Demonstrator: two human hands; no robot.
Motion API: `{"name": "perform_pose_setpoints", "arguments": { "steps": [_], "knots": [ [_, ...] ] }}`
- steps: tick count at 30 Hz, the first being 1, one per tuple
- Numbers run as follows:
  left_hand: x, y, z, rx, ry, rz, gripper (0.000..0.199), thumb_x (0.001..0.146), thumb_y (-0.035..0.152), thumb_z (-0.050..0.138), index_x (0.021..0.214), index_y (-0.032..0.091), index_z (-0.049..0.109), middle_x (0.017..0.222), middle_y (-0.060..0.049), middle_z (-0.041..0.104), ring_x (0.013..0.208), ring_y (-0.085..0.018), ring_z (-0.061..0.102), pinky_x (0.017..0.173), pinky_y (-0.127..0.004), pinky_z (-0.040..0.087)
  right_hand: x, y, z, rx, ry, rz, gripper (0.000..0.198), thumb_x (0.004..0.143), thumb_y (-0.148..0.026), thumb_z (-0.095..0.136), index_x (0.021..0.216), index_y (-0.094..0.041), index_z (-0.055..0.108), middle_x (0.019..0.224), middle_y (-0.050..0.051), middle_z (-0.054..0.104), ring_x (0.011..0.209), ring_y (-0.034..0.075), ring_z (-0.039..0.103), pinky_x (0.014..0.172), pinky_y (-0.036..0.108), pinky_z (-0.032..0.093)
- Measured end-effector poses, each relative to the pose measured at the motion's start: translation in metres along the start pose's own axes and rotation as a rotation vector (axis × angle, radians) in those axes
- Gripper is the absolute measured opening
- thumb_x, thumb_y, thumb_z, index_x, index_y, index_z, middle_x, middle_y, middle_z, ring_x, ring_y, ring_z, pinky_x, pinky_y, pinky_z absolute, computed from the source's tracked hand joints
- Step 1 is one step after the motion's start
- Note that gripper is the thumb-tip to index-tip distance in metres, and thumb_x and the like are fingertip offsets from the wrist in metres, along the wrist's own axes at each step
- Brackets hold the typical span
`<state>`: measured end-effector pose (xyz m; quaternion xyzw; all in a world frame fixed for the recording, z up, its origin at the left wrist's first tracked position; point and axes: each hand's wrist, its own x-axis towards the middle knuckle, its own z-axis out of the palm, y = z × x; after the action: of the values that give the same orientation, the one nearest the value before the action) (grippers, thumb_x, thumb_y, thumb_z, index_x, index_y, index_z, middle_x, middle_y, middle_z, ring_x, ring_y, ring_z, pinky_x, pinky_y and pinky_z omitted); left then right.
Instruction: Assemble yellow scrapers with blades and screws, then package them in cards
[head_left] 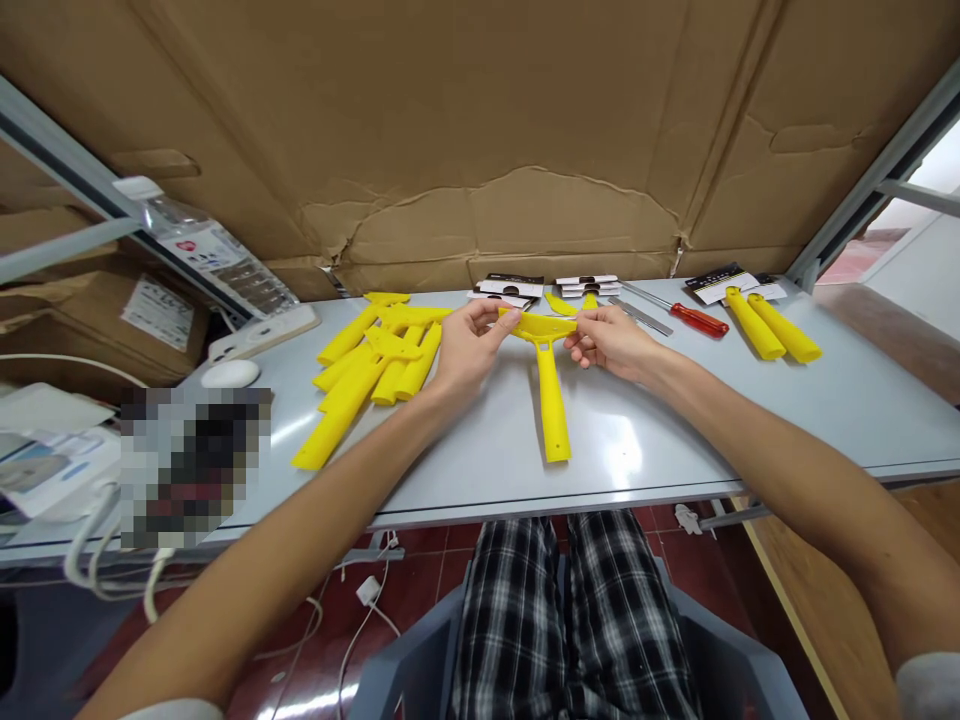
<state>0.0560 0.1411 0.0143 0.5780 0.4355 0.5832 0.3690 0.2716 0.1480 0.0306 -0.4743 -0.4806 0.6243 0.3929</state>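
Note:
A yellow scraper (pixel 552 400) with a wide, T-shaped head lies in front of me, its handle pointing toward my body. My left hand (pixel 476 345) pinches the left end of the head between thumb and fingers. At the opposite end, my right hand (pixel 611 342) closes on the head's right tip. Whether a thin blade sits along the far edge is too small to tell. Several similar yellow scrapers (pixel 341 405) are piled just left of my left hand. Behind the head, another yellow piece (pixel 559 303) is partly hidden.
Beyond my hands lie card packets (pixel 589 283), a metal strip (pixel 641 317) and a red-handled screwdriver (pixel 699 320). Two yellow handles (pixel 780 330) rest at the right. Leftward are a bottle (pixel 217 250), power strip (pixel 266 332) and white mouse (pixel 230 374). Cardboard (pixel 480 130) stands behind.

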Motion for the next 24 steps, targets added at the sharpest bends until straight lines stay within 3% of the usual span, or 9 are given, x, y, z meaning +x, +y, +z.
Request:
{"name": "perform_pose_setpoints", "arguments": {
  "steps": [2,5,12,18,24],
  "knots": [
    [0.001,-0.004,-0.001,0.034,0.026,0.01,0.03,0.08,0.043,0.086,0.095,0.019,0.078,0.109,-0.009,0.08,0.103,-0.022,0.074,0.089,-0.031,0.059,-0.001,0.0,0.001,0.0,-0.007,-0.003,0.019,0.104,-0.012,0.048,0.093,-0.012,0.063,0.075,0.005,0.066,0.052,0.008,0.06,0.046,0.019,0.049],
    [0.003,-0.009,-0.001,-0.015,-0.005,-0.084,0.028,0.081,0.042,0.085,0.096,0.019,0.079,0.116,-0.01,0.078,0.105,-0.021,0.073,0.088,-0.031,0.06,-0.003,-0.002,0.001,0.001,-0.008,-0.009,0.017,0.103,-0.011,0.049,0.094,-0.011,0.064,0.075,0.004,0.066,0.053,0.008,0.06,0.046,0.019,0.049],
    [0.002,-0.006,0.001,-0.187,-0.086,-0.256,0.031,0.079,0.039,0.087,0.095,0.017,0.071,0.102,-0.009,0.076,0.09,-0.022,0.077,0.069,-0.032,0.065,-0.004,-0.002,0.001,-0.003,-0.011,-0.013,0.015,0.101,-0.008,0.052,0.092,-0.012,0.064,0.074,0.004,0.067,0.053,0.008,0.061,0.047,0.02,0.049],
    [0.001,0.001,0.001,-0.166,-0.096,-0.267,0.037,0.08,0.03,0.086,0.109,0.02,0.065,0.092,-0.005,0.076,0.072,-0.018,0.075,0.061,-0.029,0.063,-0.004,-0.003,0.0,-0.01,-0.016,-0.026,0.017,0.102,-0.01,0.051,0.092,-0.012,0.064,0.076,0.004,0.067,0.054,0.008,0.061,0.047,0.02,0.049],
    [0.002,0.004,0.001,-0.171,-0.099,-0.271,0.031,0.081,0.029,0.085,0.104,0.019,0.066,0.088,-0.004,0.075,0.07,-0.017,0.075,0.059,-0.027,0.062,-0.006,-0.005,0.001,-0.018,-0.017,-0.024,0.016,0.102,-0.01,0.051,0.093,-0.012,0.064,0.075,0.004,0.065,0.053,0.008,0.06,0.046,0.02,0.048]
  ]
}}
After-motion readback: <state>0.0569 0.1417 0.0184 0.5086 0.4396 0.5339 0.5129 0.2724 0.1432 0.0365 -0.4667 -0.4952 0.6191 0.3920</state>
